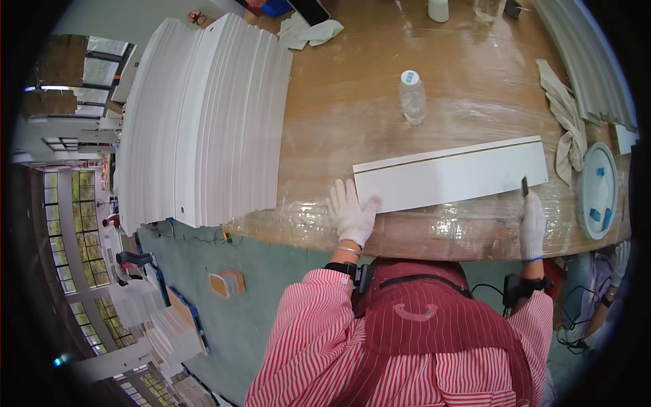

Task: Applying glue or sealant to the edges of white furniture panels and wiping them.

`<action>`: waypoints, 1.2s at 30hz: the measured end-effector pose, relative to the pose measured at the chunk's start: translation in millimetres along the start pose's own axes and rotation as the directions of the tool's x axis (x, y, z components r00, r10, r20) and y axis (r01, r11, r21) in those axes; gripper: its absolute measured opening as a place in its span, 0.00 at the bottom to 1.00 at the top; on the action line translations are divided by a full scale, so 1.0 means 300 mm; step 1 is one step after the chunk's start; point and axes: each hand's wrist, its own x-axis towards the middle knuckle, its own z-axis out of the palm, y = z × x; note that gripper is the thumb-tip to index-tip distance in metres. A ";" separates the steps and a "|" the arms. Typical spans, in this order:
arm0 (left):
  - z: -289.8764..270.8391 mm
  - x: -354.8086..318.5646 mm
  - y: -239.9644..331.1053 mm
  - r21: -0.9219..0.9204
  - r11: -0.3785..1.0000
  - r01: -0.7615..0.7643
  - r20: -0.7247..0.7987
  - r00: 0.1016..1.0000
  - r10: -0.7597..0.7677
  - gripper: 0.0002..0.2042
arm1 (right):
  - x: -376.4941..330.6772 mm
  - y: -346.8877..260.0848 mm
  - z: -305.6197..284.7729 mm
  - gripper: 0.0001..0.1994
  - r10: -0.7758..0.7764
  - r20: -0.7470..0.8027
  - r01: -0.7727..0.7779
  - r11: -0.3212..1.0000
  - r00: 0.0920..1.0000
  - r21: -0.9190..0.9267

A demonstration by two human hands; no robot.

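Note:
A long white panel (454, 178) with a thin dark groove along its far edge lies on the wrapped tabletop, slightly askew. My left hand (354, 216), in a white glove, is open with fingers spread, its thumb by the panel's near left corner. Near the panel's right end, my gloved right hand (534, 220) is closed around a small dark flat-bladed tool (525, 186). The tool's tip stands up over the near edge of the panel; whether it touches the surface I cannot tell.
Tall stacks of white panels (230, 122) fill the table's left side; more panels (586, 61) lie far right. Beyond the panel stands a clear bottle (412, 102) with a white cap. A beige cloth (568, 129) and a round white lid (597, 191) with blue pieces lie right.

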 end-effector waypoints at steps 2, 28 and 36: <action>0.021 -0.016 -0.031 0.123 0.990 -0.068 0.011 0.998 0.067 0.45 | 0.117 0.009 -0.004 0.16 -0.041 -0.058 0.035 0.995 0.997 -0.096; -0.061 -0.010 -0.086 0.000 0.904 -0.427 -0.021 0.904 0.426 0.53 | 0.108 -0.124 0.395 0.14 -0.174 -0.075 0.116 0.864 0.982 -0.490; -0.044 -0.012 -0.084 0.109 0.902 -0.417 -0.031 0.906 0.423 0.59 | 0.078 -0.089 0.706 0.18 -0.609 0.180 0.533 0.468 0.773 -0.704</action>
